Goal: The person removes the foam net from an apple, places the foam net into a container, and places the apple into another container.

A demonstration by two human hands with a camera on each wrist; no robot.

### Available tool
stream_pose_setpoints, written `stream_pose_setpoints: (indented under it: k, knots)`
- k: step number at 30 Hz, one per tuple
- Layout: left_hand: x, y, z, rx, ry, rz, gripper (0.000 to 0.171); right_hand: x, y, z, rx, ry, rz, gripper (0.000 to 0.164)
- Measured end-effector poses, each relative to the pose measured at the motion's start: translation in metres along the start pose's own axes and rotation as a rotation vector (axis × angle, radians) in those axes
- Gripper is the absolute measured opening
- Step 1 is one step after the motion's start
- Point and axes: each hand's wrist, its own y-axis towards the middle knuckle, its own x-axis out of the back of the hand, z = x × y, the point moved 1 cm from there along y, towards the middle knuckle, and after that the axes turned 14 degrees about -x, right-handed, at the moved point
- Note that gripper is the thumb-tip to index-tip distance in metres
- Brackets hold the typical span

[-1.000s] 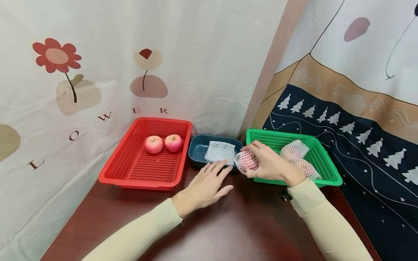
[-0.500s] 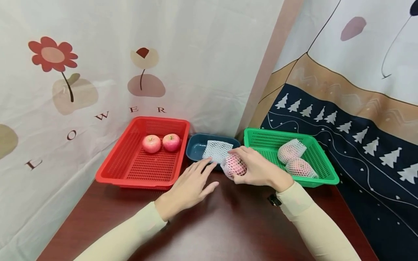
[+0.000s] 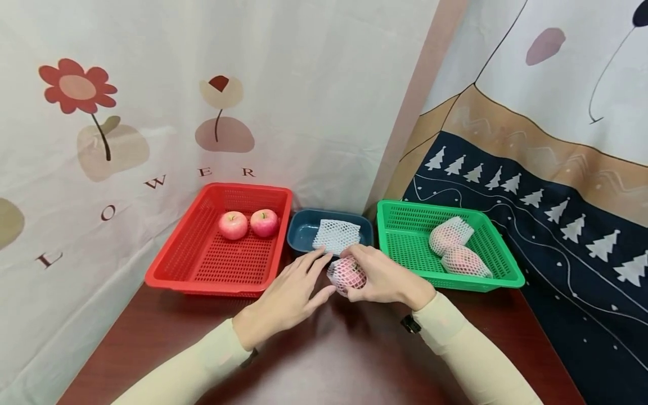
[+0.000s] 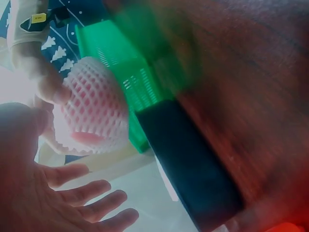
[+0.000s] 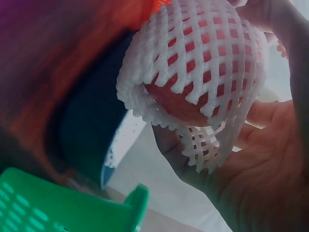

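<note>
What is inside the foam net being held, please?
A reddish fruit shows through gaps and an open end of the foam net; the parts it covers are hidden.

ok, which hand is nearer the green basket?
Right. The right hand, holding the netted apple, is by the near left corner of the green basket; the left hand is farther left, toward the red basket.

Netted apple (image 3: 349, 275) half lost behind the right hand (image 3: 385, 275), blue tray (image 3: 304, 235) partly covered by the left hand (image 3: 283, 292), cream sleeves (image 3: 174, 368) cut off below, green basket (image 4: 102, 42) smeared in the left wrist view, yellow label (image 4: 38, 18) too small to read.
</note>
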Motion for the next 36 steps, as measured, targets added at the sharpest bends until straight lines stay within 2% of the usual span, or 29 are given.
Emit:
stream_pose_setpoints:
  k: [12,18,36]
  knots:
    - [-0.010,-0.011,0.001,0.051,-0.086,0.061,0.071,-0.027,0.004,-0.004,0.014,-0.010,0.015,0.070]
    - [-0.013,-0.016,0.003,0.072,-0.108,0.058,0.070,-0.042,0.009,-0.004,0.030,-0.055,0.017,0.068]
    - [-0.024,-0.025,0.008,0.128,-0.185,0.047,0.062,-0.051,0.008,-0.010,0.010,-0.037,0.056,0.070]
